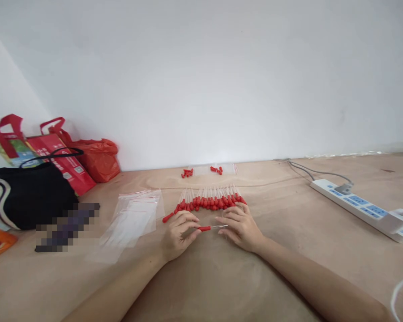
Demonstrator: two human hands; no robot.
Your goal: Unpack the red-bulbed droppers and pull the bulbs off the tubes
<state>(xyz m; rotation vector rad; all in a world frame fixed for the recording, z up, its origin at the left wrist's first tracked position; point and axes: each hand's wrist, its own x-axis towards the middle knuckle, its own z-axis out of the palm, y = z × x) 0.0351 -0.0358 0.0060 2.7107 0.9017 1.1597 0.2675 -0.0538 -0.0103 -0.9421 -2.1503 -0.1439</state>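
Note:
A dropper [204, 228] with a red rubber bulb and a thin clear tube lies level between my hands, just above the table. My left hand [178, 233] pinches its bulb between thumb and fingers. On the other side, my right hand [242, 226] has its fingers closed around the end of the clear tube; the very tip is hard to make out. Right beyond my hands lies a row of similar droppers [210, 202], red bulbs toward me and clear tubes pointing at the wall. One red bulb [168, 217] sticks out at the row's left end.
Clear zip bags [134, 219] lie in a stack to the left. Loose red bulbs [187, 172] sit near the wall beside another clear bag [201, 169]. Shopping bags [97, 158] and a black bag [30, 197] stand far left. A power strip [352, 203] with cables is at right.

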